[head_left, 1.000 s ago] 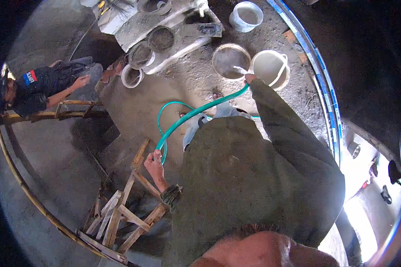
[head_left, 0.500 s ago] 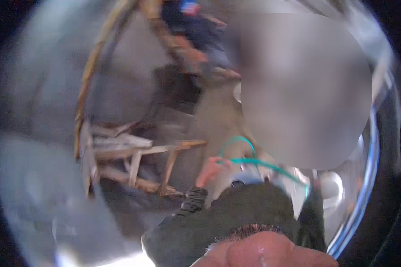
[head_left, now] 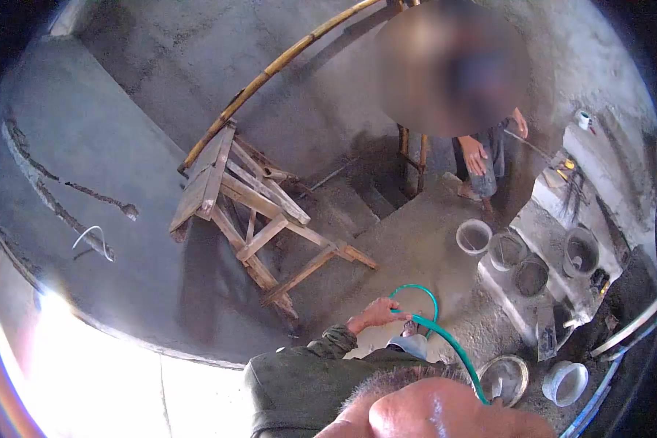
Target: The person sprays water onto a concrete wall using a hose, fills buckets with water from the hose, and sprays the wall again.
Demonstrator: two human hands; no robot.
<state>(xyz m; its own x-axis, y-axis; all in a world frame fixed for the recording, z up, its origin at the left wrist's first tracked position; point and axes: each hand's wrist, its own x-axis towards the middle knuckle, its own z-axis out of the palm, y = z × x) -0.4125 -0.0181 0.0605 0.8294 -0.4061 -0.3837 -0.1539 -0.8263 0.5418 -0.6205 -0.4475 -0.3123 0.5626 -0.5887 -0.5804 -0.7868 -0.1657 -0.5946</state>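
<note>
My left hand is closed around a green hose at its upper bend. From there the hose curves down to the right, to the rim of a round bucket with greyish contents. Beside that rim only a small part of my right hand shows at the hose, the rest being hidden behind the head at the bottom of the view. A thinner loop of the hose hangs behind my left hand.
A wooden trestle stands left of centre under a curved bamboo pole. Another person sits at the upper right, face blurred. Several pails, one white, and a pale slab with tools lie at right.
The view has swung left, so the trestle and wall now fill more of it and the buckets sit at the lower right. My left hand still holds the hose.
</note>
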